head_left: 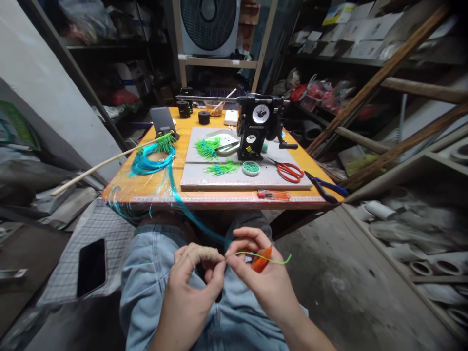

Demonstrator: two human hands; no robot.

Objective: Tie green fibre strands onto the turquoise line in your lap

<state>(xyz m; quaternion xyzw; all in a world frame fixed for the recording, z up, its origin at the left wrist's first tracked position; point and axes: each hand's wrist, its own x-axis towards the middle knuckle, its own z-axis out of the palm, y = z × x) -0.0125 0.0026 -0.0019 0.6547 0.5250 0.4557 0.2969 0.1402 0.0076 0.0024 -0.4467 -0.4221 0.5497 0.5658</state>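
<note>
Above my lap, my left hand is closed in a pinch, its index finger wrapped in tan tape. What its fingertips hold is too small to make out. Touching them are the fingertips of my right hand, pinching a thin green cord with a small blue bead on it. An orange-handled tool is tucked in the right palm, its kind partly hidden. A bundle of blue line runs from the coil on the table down to my right hand.
On the orange table stand a black cranked machine, a dish of green beads, green strand bundles, red-handled scissors, blue-handled pliers and an orange cutter. A phone lies left; a wooden ladder leans right.
</note>
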